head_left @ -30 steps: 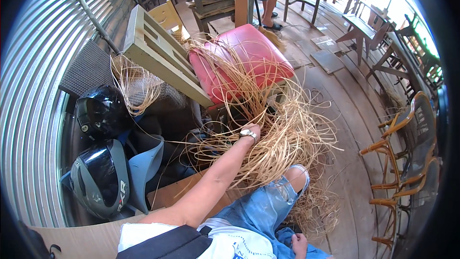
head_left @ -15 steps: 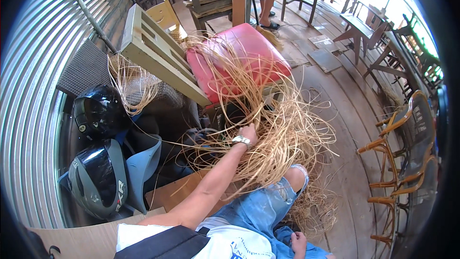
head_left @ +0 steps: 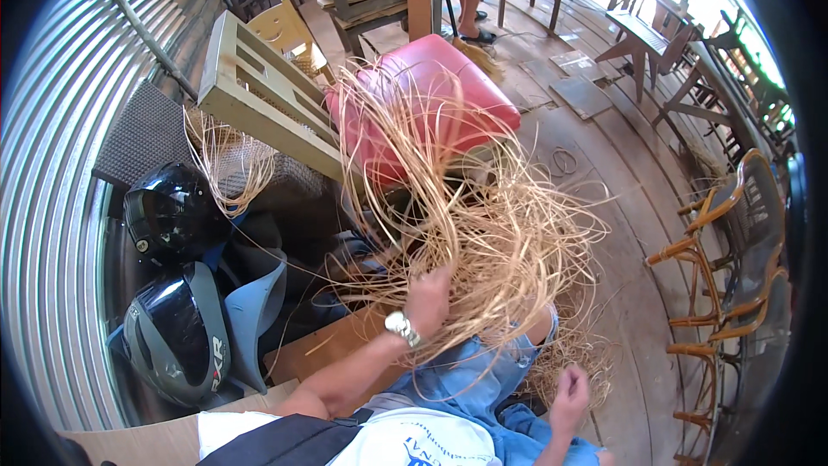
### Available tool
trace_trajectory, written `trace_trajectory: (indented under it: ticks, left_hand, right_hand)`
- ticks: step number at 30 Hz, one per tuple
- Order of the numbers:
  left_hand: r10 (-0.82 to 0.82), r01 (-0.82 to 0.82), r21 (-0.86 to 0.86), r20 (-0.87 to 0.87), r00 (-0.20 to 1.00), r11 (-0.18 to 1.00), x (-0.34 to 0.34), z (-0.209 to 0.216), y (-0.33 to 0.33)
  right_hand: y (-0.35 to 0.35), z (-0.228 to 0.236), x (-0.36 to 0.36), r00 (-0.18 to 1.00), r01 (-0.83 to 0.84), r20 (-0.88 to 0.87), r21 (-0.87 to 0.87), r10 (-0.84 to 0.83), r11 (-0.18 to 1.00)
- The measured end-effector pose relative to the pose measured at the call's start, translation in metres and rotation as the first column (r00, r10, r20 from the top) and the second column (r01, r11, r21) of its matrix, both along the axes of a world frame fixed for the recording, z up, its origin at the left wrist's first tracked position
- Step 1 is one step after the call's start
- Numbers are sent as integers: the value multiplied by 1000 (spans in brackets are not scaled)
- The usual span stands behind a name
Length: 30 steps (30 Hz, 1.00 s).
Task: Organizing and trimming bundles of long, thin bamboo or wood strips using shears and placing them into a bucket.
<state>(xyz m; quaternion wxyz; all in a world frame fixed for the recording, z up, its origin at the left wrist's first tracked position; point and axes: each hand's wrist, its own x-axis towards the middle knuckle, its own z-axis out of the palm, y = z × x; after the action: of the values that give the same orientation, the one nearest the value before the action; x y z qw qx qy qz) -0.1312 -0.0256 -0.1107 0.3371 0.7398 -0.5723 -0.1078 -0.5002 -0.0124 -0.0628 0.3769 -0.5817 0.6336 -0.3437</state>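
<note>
Tan strands (head_left: 447, 229), gripped in the left hand (head_left: 428, 304), came bodyward, apparently loosening. Rightward, the right hand (head_left: 571, 397) rose, its grip unclear.

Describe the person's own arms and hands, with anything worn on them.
Both hands are bare, without gloves. Just above the left hand sits a silver-coloured wristwatch with a round, pale face. A plain white short sleeve covers the upper left arm, leaving the forearm bare. The right hand has no watch at its wrist; its sleeve is out of view.
</note>
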Motion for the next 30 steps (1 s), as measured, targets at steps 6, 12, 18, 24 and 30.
trace_trajectory:
  ticks: [6, 12, 18, 24, 30]
  left_hand:
    - [-185, 191, 49, -111, 976, 980, -65, 26, 56]
    - [-431, 418, 148, 64, 900, 896, -61, -3, 70]
    - [-405, 517, 377, -339, 849, 768, -8, 5, 115]
    - [-258, 250, -92, -84, 962, 964, 107, 124, 70]
    - [417, -493, -160, -351, 838, 855, 170, 123, -87]
  right_hand:
    - [-94, 136, 197, 884, -466, -149, -310, 442, 828]
    - [-124, 45, 340, 559, -623, -234, 514, 795, 589]
    - [-96, -34, 340, 415, -622, -551, 409, 724, 667]
    - [-88, -62, 327, 319, -717, -729, 233, 606, 657]
    - [-68, -47, 317, 437, -695, -692, 145, 574, 704]
